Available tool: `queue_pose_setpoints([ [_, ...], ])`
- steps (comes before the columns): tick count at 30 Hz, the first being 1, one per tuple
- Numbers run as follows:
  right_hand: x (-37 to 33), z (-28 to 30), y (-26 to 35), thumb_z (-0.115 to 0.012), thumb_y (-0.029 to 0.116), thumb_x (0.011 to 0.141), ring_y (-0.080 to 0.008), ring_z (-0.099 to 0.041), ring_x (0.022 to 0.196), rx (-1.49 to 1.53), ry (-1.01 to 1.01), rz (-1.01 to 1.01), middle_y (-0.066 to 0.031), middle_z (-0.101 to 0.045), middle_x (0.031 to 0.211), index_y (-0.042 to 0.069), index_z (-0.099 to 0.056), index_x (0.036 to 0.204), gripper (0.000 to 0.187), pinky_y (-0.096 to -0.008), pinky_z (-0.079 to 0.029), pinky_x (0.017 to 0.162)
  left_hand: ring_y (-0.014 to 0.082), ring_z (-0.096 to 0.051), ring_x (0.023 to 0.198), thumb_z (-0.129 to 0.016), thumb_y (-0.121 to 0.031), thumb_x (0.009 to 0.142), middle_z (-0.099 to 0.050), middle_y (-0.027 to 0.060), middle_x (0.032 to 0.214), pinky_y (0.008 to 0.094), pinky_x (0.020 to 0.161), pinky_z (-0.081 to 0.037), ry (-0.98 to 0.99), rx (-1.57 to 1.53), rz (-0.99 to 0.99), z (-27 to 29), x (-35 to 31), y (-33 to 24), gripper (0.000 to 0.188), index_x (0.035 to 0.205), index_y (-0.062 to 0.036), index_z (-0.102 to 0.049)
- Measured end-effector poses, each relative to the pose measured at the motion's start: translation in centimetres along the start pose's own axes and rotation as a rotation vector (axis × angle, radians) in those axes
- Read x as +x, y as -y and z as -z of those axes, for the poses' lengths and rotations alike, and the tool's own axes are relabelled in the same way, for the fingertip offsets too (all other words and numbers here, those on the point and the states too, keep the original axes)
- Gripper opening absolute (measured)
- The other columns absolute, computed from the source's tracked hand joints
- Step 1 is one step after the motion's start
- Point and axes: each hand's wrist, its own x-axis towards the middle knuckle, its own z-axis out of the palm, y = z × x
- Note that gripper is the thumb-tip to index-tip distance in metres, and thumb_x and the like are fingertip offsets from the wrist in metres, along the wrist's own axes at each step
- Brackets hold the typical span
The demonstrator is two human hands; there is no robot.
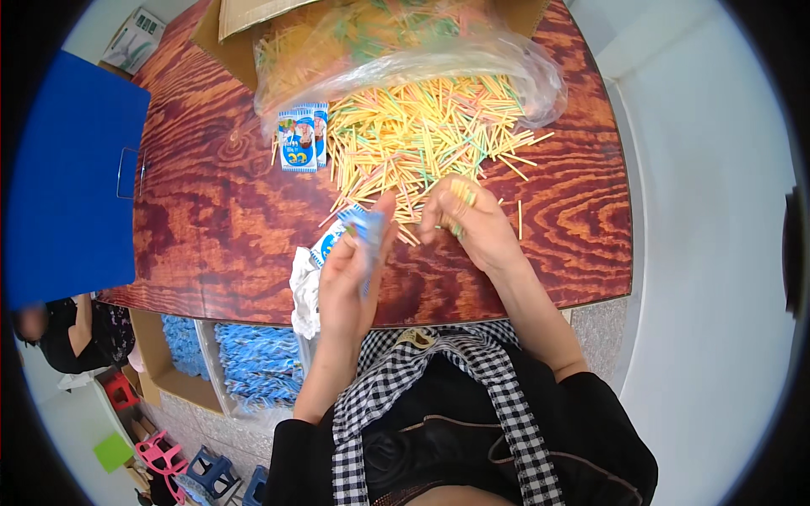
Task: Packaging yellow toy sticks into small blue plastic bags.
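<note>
My left hand [342,287] is closed on a small blue-and-white packet [366,232], which is smeared by motion. To its right, my right hand [472,219] has its fingers curled round several thin yellow and green sticks [461,196]. Just beyond both hands a loose heap of yellow, pink and green sticks [405,126] spreads over the table. Another blue-and-white packet [325,244] lies by my left hand, next to a crumpled white cloth or tissue [305,291]. At the heap's left edge rest flat blue packets [297,139], overlapping each other.
A cardboard box [221,52] lined with a clear plastic bag [540,80] spills sticks onto the red wood-grain table [202,219]. A blue panel [76,177] stands left. Below are bins of blue packets [257,358], a person [72,337] and stools [211,472]. A pale wall [709,211] is right.
</note>
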Motion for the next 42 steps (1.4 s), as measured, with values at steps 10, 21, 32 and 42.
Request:
queue_pose_setpoints([
  [10, -0.3, -1.4, -1.1, -0.05, 0.012, 0.097, -0.02, -0.064, 0.093, -0.612, -0.117, 0.469, -0.0101, -0.067, 0.09, 0.002, -0.058, 0.095, 0.013, -0.0465, -0.031, 0.109, 0.0349, -0.039, 0.132, -0.047, -0.03, 0.098, -0.053, 0.0193, 0.124, 0.047, 0.112, -0.031, -0.082, -0.717, 0.432, -0.9, 1.1, 3.2, 0.031, 0.092, -0.0011, -0.057],
  [21, -0.1, -1.8, -1.2, -0.058, 0.009, 0.09, -0.0222, -0.064, 0.091, -0.753, -0.073, 0.465, -0.006, -0.068, 0.089, 0.004, -0.063, 0.091, 0.008, -0.0431, -0.039, 0.102, 0.0328, -0.045, 0.126, -0.047, -0.018, 0.097, -0.055, 0.0163, 0.126, 0.0463, 0.112, -0.032, -0.054, -0.769, 0.362, 0.3, 0.9, 3.2, 0.022, 0.104, -0.0015, -0.06],
  [32, -0.7, -1.8, -0.6, -0.057, 0.003, 0.088, -0.0258, -0.063, 0.093, -0.804, 0.057, 0.435, -0.0117, -0.068, 0.097, -0.002, -0.064, 0.095, 0.011, -0.0348, -0.048, 0.084, 0.0076, -0.053, 0.071, -0.056, -0.011, 0.096, -0.059, -0.0005, 0.081, 0.0244, 0.071, -0.046, -0.309, 0.295, -0.001, 4.6, 0.3, 0.9, 0.011, 0.092, -0.0028, -0.063],
  [42, -0.8, -1.8, -0.5, -0.057, 0.003, 0.088, -0.0257, -0.063, 0.094, -0.794, 0.057, 0.433, -0.0119, -0.068, 0.097, -0.002, -0.064, 0.096, 0.012, -0.0353, -0.048, 0.085, 0.0035, -0.041, 0.067, -0.055, -0.002, 0.092, -0.048, -0.0023, 0.077, 0.0187, 0.059, -0.033, -0.223, 0.765, -0.141, 5.0, 0.5, -0.8, 0.012, 0.08, 0.0011, -0.058],
])
